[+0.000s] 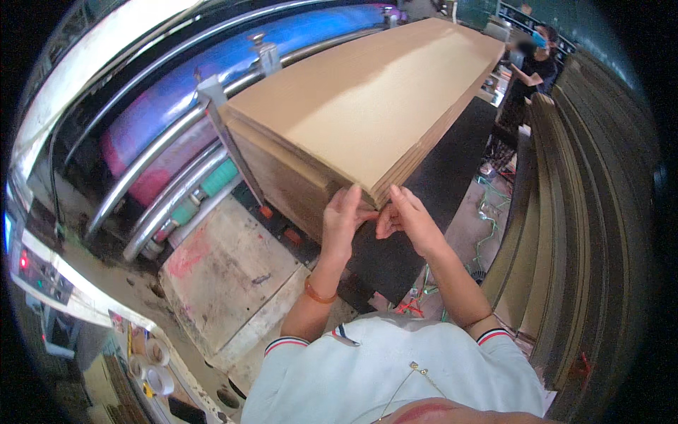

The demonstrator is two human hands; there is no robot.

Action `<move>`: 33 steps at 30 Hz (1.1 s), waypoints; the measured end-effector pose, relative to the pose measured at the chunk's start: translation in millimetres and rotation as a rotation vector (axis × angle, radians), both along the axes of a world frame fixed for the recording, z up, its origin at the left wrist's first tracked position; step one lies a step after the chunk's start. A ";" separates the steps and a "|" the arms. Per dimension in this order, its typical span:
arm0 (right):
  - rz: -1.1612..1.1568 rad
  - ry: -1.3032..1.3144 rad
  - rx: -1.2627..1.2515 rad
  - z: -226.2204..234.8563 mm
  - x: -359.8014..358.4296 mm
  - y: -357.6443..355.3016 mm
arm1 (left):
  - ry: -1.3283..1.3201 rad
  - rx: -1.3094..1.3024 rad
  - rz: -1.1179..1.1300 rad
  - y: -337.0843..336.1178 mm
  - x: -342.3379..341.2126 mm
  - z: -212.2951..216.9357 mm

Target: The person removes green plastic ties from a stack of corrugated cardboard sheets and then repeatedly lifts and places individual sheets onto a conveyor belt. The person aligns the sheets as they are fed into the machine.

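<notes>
Centrally, I see the left hand (340, 225) and right hand (411, 222) flanking the near corner of the cardboard stack (371, 102), upper centre, fingertips at its edges; whether they clamp, I cannot tell. Uneven pushing could skew it; slipping could crease that corner.

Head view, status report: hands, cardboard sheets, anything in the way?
Left hand and right hand at near corner of flat-stacked cardboard sheets, grip unclear. Nothing visibly blocking hands; blue roller left, upright cardboard right.
</notes>
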State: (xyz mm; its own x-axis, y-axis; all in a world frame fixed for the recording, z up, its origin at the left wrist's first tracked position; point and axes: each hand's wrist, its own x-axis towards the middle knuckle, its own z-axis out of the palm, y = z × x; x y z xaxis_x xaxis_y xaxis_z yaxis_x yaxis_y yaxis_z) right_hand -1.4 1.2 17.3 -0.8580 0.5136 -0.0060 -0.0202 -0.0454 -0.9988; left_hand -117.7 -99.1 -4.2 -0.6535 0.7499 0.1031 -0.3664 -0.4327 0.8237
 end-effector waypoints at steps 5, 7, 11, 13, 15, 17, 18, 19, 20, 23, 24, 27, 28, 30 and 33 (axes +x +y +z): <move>0.011 0.005 0.000 -0.4 -19.5 -18.8 | -0.064 -0.046 0.109 -12.5 -7.5 7.2; -0.023 0.050 -0.003 1.2 -24.9 -19.0 | 0.002 -0.026 0.060 -13.7 -16.4 -2.3; 0.055 -0.090 0.105 2.8 -41.0 -6.8 | 0.092 -0.017 0.079 -12.4 -22.8 -13.4; 0.085 -0.165 0.231 3.4 -53.0 2.0 | 0.139 -0.037 0.111 -16.6 -25.4 -13.8; 0.053 -0.259 0.359 5.1 -61.9 5.3 | 0.197 -0.109 0.112 -22.7 -27.5 -17.4; -0.031 -0.368 0.494 8.7 -74.6 1.0 | 0.214 -0.104 0.154 -22.7 -27.5 -25.5; -0.065 -0.376 0.627 7.1 -80.8 2.3 | 0.228 -0.108 0.165 -23.4 -26.9 -30.3; -0.101 -0.388 0.760 3.8 -87.5 5.9 | 0.240 -0.119 0.171 -25.6 -26.0 -34.6; -0.146 -0.403 0.891 0.1 -91.0 9.7 | 0.256 -0.128 0.167 -27.4 -25.0 -38.0; -0.141 -0.292 1.201 -12.2 -96.2 16.8 | 0.284 -0.154 0.153 -27.9 -24.5 -51.1; -0.133 -0.325 1.156 -10.1 -95.8 14.9 | 0.295 -0.165 0.151 -29.6 -25.2 -53.2; -0.071 -0.556 1.033 24.7 -83.7 -0.6 | 0.298 -0.245 0.105 -39.3 -18.8 -47.2; -0.270 -0.309 1.027 14.9 -82.1 -2.0 | 0.290 -0.265 0.101 -45.3 -17.3 -45.5; -0.678 0.184 1.007 -17.4 -80.6 3.2 | 0.329 -0.271 0.128 -54.7 -18.1 -49.5; -0.897 0.637 1.034 -17.9 -121.9 -5.7 | 0.333 -0.286 0.170 -60.6 -24.8 -58.8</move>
State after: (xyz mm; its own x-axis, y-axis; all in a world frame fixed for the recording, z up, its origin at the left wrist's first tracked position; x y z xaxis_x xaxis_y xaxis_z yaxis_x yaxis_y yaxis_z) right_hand -123.3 -4.5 -0.6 0.0137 0.3981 0.9172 -0.0885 0.9142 -0.3954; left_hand -142.5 -159.6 -63.0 -0.7362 0.6636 0.1330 -0.0051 -0.2020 0.9794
